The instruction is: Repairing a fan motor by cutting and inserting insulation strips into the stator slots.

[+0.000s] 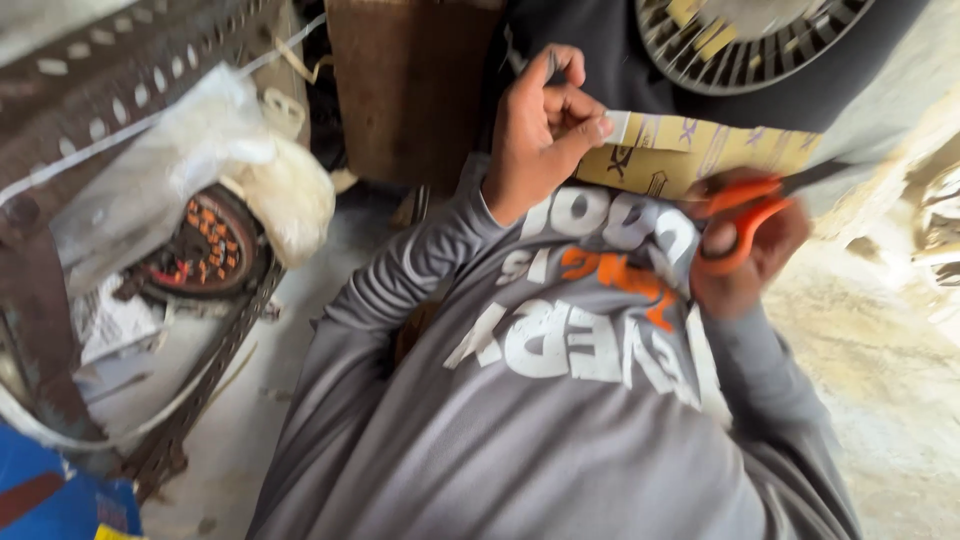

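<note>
A flat strip of yellow-brown printed cardboard is held level in front of the chest, above the grey long-sleeved shirt; its left end is pinched between thumb and fingers of the left hand, the remaining fingers being curled; orange-handled scissors are gripped by the right hand, fingers threaded through the loops, the dark blades laid along the strip's right part. The card is judged light, thin and fairly stiff, easily creased; it is best held near the edge, close to the cut. A round slotted fan grille is seen above; a perforated metal rack with a plastic bag stands at left.
</note>
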